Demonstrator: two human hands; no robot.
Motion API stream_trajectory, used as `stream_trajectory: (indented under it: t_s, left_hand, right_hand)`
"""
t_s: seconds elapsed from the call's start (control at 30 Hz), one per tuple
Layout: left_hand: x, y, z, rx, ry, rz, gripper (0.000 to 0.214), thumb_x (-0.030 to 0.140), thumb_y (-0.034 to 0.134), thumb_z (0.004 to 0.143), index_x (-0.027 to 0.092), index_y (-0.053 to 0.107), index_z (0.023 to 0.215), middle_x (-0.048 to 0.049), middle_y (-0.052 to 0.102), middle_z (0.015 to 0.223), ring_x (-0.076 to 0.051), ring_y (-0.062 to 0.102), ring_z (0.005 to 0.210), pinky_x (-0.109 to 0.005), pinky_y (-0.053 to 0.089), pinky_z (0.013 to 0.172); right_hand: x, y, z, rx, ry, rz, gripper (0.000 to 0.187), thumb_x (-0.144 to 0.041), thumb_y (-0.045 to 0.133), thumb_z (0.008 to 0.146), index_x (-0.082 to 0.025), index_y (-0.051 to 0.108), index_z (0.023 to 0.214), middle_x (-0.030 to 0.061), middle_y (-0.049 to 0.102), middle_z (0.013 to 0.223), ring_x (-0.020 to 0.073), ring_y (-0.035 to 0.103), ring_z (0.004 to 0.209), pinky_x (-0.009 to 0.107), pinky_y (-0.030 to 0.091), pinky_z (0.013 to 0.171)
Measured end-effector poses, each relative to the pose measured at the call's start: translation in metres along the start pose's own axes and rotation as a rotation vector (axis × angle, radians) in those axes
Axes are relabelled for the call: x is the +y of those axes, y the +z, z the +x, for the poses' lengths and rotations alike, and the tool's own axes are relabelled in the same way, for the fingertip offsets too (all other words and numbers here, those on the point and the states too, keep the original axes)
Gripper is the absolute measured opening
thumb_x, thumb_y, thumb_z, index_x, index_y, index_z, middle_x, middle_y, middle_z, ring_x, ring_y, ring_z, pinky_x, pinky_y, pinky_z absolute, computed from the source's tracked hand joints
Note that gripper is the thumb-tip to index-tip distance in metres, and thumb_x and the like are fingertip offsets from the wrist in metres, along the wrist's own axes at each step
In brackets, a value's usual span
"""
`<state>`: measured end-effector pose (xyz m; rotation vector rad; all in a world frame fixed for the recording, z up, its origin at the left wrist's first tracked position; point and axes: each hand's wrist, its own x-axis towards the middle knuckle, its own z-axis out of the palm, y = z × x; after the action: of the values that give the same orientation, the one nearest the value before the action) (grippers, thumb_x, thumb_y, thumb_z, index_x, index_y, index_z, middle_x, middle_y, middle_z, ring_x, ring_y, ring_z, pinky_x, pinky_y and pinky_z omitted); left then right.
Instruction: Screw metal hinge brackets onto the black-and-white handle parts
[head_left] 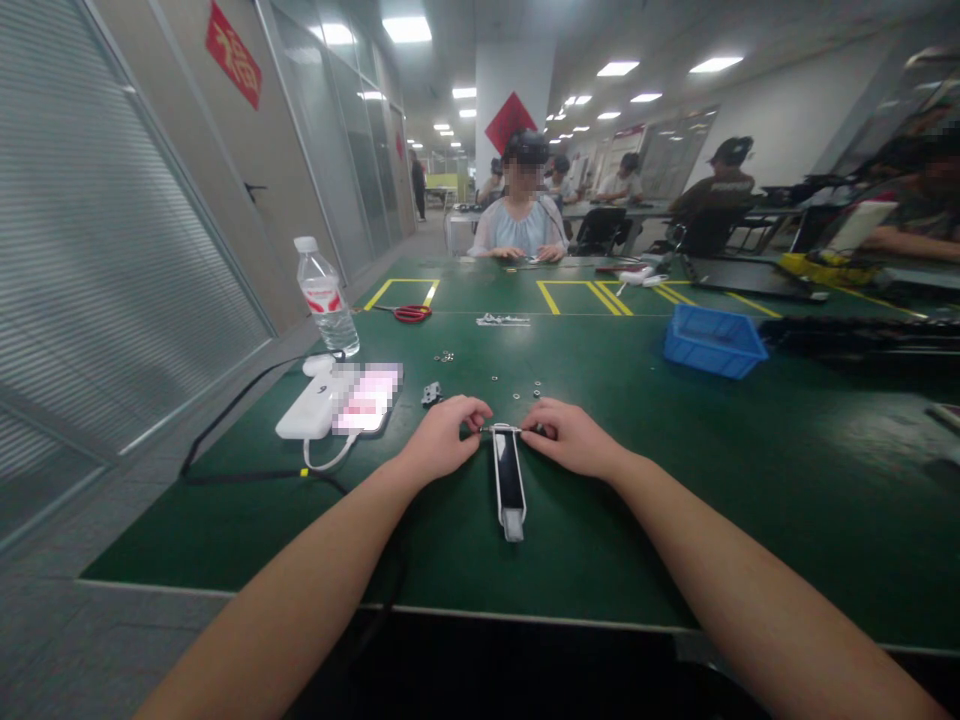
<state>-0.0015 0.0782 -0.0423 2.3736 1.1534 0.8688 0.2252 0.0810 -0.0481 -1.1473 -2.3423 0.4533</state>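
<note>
Item: one long, narrow device with a black face and white frame [510, 475], lying lengthwise between my hands on the dark green tabletop [592, 570]. Across its far end: one thin silver rod [505, 429]. My left hand [446, 440], fingertips pinching the rod's left end; my right hand [576, 438], fingertips pinching its right end. Adjacent, beyond my left knuckles: one small grey metal part [432, 393]. Beyond my fingers: scattered small silver rings [537, 393]. Farther right: one blue, open plastic bin [714, 342].
</note>
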Motion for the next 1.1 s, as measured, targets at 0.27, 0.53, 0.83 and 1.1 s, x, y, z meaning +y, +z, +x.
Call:
stream_trajectory:
  t_s: [0.27, 0.53, 0.83, 1.1]
  left_hand:
    - [-0.0004, 0.0008, 0.0004, -0.003, 0.019, 0.012, 0.027, 0.001, 0.058, 0.070, 0.017, 0.061, 0.092, -0.0013, 0.061, 0.085, -0.013, 0.060, 0.076, -0.028, 0.050, 0.073]
    - [0.0046, -0.0005, 0.0000, -0.023, 0.014, 0.023, 0.021, 0.007, 0.059, 0.074, 0.016, 0.061, 0.093, -0.0026, 0.064, 0.086, -0.015, 0.059, 0.079, -0.030, 0.049, 0.076]
    - [0.0045, 0.0010, 0.0004, -0.028, -0.008, 0.008, 0.021, 0.008, 0.059, 0.075, 0.017, 0.060, 0.095, -0.0027, 0.066, 0.086, -0.015, 0.060, 0.079, -0.030, 0.050, 0.077]
    - [0.0045, 0.0015, 0.0000, -0.022, -0.013, -0.012, 0.024, 0.009, 0.060, 0.076, 0.015, 0.059, 0.100, -0.0027, 0.067, 0.087, -0.015, 0.062, 0.079, -0.030, 0.050, 0.077]
  right_hand:
    - [0.0000, 0.0000, -0.0002, 0.007, -0.004, 0.002, 0.012, -0.022, 0.058, 0.083, -0.017, 0.069, 0.083, 0.0038, 0.058, 0.082, 0.0123, 0.053, 0.069, 0.028, 0.044, 0.068]
    - [-0.0019, -0.0012, -0.0003, -0.002, 0.005, 0.003, 0.013, -0.022, 0.057, 0.084, -0.017, 0.069, 0.083, 0.0039, 0.058, 0.082, 0.0122, 0.052, 0.068, 0.028, 0.043, 0.067]
    - [-0.0023, -0.0012, -0.0005, -0.005, 0.007, 0.006, 0.012, -0.023, 0.057, 0.084, -0.018, 0.069, 0.083, 0.0037, 0.058, 0.081, 0.0124, 0.052, 0.068, 0.028, 0.043, 0.066]
    - [-0.0034, -0.0018, 0.0001, -0.012, 0.006, 0.014, 0.014, -0.023, 0.056, 0.084, -0.017, 0.068, 0.082, 0.0038, 0.058, 0.082, 0.0122, 0.052, 0.067, 0.028, 0.043, 0.066]
